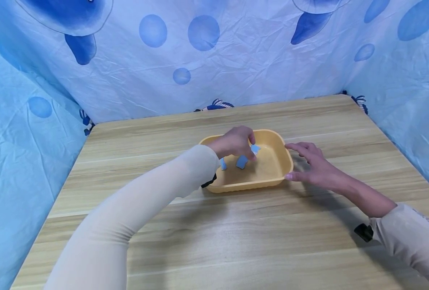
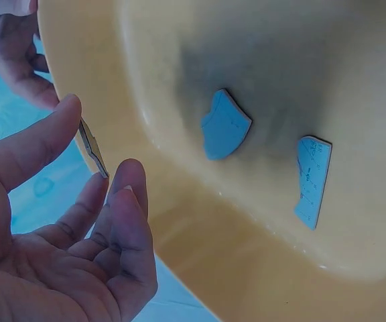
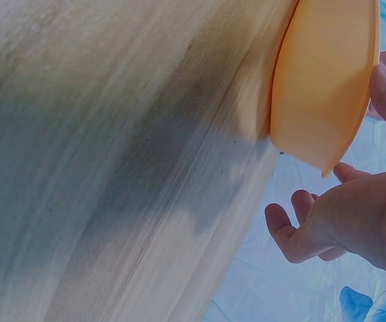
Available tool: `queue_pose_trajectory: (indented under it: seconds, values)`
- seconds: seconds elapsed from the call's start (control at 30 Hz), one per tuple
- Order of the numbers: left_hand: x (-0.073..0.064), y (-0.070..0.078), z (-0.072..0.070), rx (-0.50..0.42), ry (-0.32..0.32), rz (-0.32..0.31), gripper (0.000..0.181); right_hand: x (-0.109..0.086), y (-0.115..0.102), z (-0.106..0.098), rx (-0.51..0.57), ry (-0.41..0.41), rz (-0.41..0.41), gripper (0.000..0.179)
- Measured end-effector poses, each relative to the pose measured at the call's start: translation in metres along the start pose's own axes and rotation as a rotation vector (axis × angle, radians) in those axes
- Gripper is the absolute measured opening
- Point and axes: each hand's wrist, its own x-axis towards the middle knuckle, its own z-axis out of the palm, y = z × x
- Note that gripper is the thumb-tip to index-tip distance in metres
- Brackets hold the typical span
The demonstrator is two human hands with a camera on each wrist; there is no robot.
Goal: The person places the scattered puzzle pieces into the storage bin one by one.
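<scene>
A yellow plastic tub [image 1: 270,185] sits on the table, with two flat blue broken-edged pieces on its floor: one curved on one side [image 2: 226,127], the other narrow with small printed marks [image 2: 315,180]. Over the tub, my left hand [image 1: 237,141] pinches a third thin piece [image 2: 94,149] between thumb and fingertip; the left wrist view shows it nearly edge-on. At the tub's right end, my right hand [image 1: 313,167] touches the rim with spread thumb and index finger. Its other fingers hang loosely bent beside the outer wall in the right wrist view.
The tub stands on a light wood-grain table [image 1: 214,237]. Blue patterned sheeting [image 1: 127,76] hangs behind and on both sides, with dark blue tassels [image 1: 218,105] by the table's back edge.
</scene>
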Motion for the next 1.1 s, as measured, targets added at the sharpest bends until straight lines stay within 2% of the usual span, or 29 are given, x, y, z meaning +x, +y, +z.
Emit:
queue_pose_trajectory:
  seconds: [0.27, 0.5, 0.77, 1.1]
  values:
    - [0.004, 0.003, 0.004, 0.010, 0.007, 0.005, 0.044, 0.001, -0.002, -0.001, -0.007, -0.005, 0.028, 0.087]
    - [0.006, 0.006, 0.008, 0.051, 0.023, 0.002, 0.044, 0.001, -0.002, -0.001, -0.008, -0.003, 0.021, 0.086]
    - [0.010, 0.008, 0.012, 0.084, 0.034, 0.031, 0.041, 0.000, -0.001, 0.000, -0.004, -0.002, 0.022, 0.087]
    - [0.012, 0.011, 0.013, 0.171, 0.021, -0.003, 0.050, 0.000, 0.000, 0.000, -0.009, 0.002, 0.014, 0.086]
